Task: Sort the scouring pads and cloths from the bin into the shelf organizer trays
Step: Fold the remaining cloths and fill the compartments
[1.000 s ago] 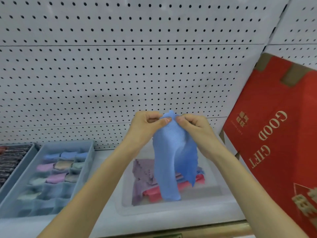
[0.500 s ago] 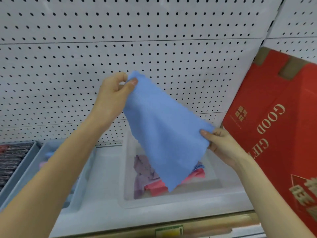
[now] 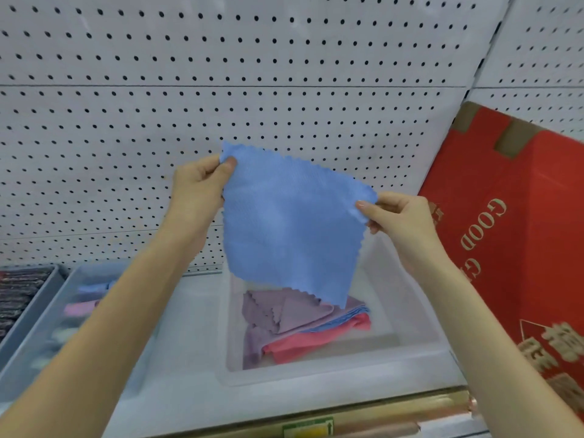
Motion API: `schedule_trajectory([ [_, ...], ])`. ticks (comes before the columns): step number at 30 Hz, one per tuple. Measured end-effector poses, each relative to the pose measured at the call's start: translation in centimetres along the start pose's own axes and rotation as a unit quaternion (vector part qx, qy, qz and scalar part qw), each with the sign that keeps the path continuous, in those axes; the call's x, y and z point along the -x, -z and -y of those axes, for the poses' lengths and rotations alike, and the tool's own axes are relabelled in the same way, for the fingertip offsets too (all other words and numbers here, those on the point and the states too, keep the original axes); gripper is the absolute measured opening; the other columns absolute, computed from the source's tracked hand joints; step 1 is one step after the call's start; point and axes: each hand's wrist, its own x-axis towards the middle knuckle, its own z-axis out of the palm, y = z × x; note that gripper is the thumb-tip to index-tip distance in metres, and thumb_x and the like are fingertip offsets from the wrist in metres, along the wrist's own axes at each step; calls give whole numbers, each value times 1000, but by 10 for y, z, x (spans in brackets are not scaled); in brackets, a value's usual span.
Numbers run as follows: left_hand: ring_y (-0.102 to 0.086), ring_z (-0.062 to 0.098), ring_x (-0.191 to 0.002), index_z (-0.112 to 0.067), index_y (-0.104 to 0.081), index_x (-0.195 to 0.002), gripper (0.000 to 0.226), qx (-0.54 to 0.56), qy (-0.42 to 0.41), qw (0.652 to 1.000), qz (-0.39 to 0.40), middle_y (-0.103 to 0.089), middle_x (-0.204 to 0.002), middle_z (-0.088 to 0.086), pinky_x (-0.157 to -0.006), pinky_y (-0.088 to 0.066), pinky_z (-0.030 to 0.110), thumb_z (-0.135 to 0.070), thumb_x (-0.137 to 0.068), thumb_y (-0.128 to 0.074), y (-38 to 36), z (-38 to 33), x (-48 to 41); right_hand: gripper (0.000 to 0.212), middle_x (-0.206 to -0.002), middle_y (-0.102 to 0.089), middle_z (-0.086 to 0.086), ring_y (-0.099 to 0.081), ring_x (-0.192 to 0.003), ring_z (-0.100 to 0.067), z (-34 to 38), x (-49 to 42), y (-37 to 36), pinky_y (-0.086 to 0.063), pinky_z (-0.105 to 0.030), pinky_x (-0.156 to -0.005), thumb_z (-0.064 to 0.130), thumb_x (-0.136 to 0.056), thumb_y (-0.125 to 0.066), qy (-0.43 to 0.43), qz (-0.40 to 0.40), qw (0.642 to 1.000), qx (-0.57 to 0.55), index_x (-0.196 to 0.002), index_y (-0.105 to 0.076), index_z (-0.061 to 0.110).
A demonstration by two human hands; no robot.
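A blue cloth (image 3: 290,229) with zigzag edges hangs spread out above the clear plastic bin (image 3: 420,336). My left hand (image 3: 197,188) pinches its upper left corner and my right hand (image 3: 398,219) pinches its right corner. Inside the bin lie a purple cloth (image 3: 284,311), a pink cloth (image 3: 309,343) and a thin blue layer between them. A grey organizer tray (image 3: 60,308) with folded pastel cloths in its compartments stands at the left, partly hidden by my left forearm.
A second grey tray (image 3: 19,298) with dark pads sits at the far left. A large red gift box (image 3: 512,248) leans at the right of the shelf. White pegboard (image 3: 284,74) forms the back wall. The shelf's front edge (image 3: 347,418) carries a price label.
The bunched blue cloth has been lifted from the bin and pulled open. My hands moved apart, the left to the upper corner and the right to the right corner, and the cloth now hangs flat.
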Motion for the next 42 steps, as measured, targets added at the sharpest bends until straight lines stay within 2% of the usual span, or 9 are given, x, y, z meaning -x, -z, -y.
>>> schedule_trajectory([
  [6,-39,22,-75,14,-53,-89,68,46,-2,998,33,-47,-81,8,-72,-35,38,-53,-76,-57,-43,12,38,16,-61,-65,7,-54,-54,-5,21,20,-55,-46,-16,-55,5,-89,-63,41,34,998,-43,-76,-72,10],
  [10,-45,24,-74,12,-59,-93,52,65,-29,997,20,-54,-77,30,-69,-37,40,-40,-89,-54,-58,18,52,16,-66,-69,7,-59,-58,-3,29,27,-72,-46,-16,-57,5,-86,-66,35,37,996,-73,-78,-73,17],
  [21,-25,5,-51,8,-49,-75,35,60,-19,998,22,-30,-51,-15,-47,-24,16,-15,-102,-44,-63,28,66,7,-66,-70,-4,-65,-56,-11,27,37,-74,-50,-18,-57,0,-81,-72,-1,2,994,-110,-79,-70,7],
  [28,-30,7,-54,-14,-49,-66,38,76,-7,996,52,-35,-54,-15,-53,-27,20,-16,-103,-42,-60,35,69,9,-67,-71,-5,-67,-63,-14,26,40,-72,-53,-20,-63,3,-84,-69,7,22,994,-106,-78,-72,8],
  [34,-69,23,-97,-10,-70,-107,19,107,25,990,90,-74,-99,6,-85,-54,27,-10,-97,-53,-56,35,72,23,-77,-74,5,-67,-75,-5,25,42,-67,-51,-15,-66,10,-96,-53,18,124,991,-39,-89,-73,19],
  [36,-69,23,-91,-14,-72,-102,19,118,44,987,104,-74,-97,7,-82,-52,31,-10,-96,-54,-52,36,73,25,-80,-73,7,-65,-73,-5,26,42,-56,-47,-13,-61,10,-97,-51,31,160,986,-12,-92,-72,22],
  [38,-58,27,-84,-13,-74,-96,18,132,68,984,103,-66,-92,14,-78,-43,42,-18,-96,-56,-46,37,72,23,-84,-71,8,-62,-72,-5,19,39,-43,-46,-15,-62,7,-93,-57,57,90,994,-17,-95,-72,25],
  [40,-50,29,-83,-2,-68,-98,24,151,90,980,97,-59,-92,16,-77,-36,43,-22,-96,-57,-42,33,70,26,-98,-67,8,-60,-82,-3,0,32,-31,-48,-15,-74,15,-86,-68,40,-9,999,1,-106,-68,32],
  [42,-56,29,-85,0,-66,-100,25,161,97,976,110,-62,-94,16,-77,-42,43,-22,-95,-55,-38,28,67,47,-120,-63,-2,-61,-108,-12,-18,29,-30,-46,-31,-101,35,-80,-75,-60,78,994,-54,-124,-57,33],
])
